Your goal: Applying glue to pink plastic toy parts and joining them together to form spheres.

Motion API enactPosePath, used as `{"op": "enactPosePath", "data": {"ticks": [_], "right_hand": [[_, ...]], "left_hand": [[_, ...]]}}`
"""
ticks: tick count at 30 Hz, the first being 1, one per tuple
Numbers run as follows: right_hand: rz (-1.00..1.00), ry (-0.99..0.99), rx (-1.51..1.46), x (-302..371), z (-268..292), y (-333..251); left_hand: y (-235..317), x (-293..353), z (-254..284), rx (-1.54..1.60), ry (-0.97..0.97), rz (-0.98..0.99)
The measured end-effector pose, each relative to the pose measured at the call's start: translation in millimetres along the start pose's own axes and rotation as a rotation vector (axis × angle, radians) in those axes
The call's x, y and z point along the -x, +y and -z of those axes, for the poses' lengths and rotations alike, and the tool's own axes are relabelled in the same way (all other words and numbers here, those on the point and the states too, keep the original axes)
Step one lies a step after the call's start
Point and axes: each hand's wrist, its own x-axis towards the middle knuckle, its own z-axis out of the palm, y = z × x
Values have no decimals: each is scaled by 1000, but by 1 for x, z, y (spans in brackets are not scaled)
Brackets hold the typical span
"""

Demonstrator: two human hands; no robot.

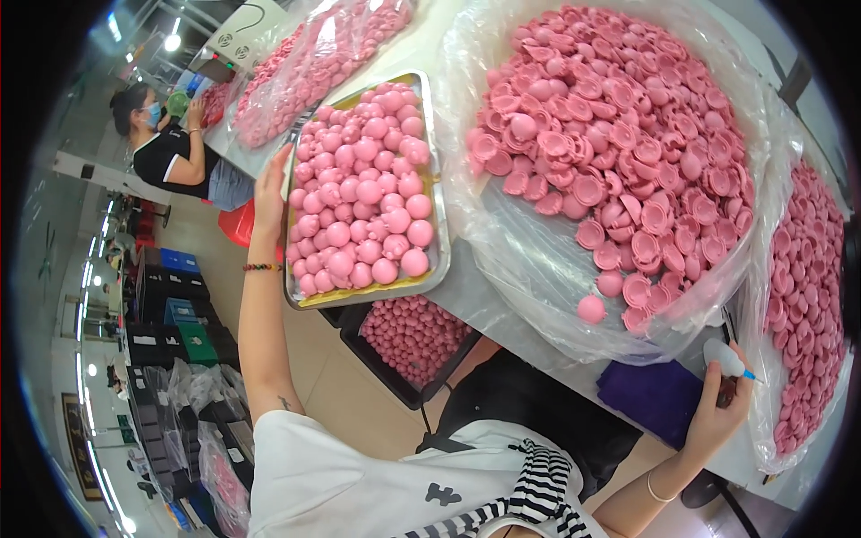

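My left hand lies with straight fingers along the outer left side of a metal tray. Its fingertips are at the tray's upper left rim; any part of the hand under the tray is hidden. Many round pink balls fill the tray over a yellowish lining. At the right, my right hand is closed round a small white squeeze bottle with a thin blue tip pointing right. The bottle is beside a large clear plastic bag of loose pink half shells.
A folded purple cloth lies at the table's near edge. More pink pieces fill a bag at right and bags at the far left. Below the tray stands a black bin of pink balls. Another person works at the far left.
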Motion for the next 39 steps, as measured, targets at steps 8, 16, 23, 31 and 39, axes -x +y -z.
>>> {"op": "enactPosePath", "data": {"ticks": [8,16,23,31,39], "right_hand": [[0,-70,100,7,4,5],[14,-2,116,1,-5,4],[-62,57,128,-3,3,13],[-29,108,-34,3,-3,4],[-51,104,12,3,-1,0]], "left_hand": [[-140,-71,65,-105,343,118],[-88,-52,51,43,375,160],[40,-20,-21,-158,-525,-283],[65,29,-3,-35,-113,-293],[67,220,-59,514,897,207]]}}
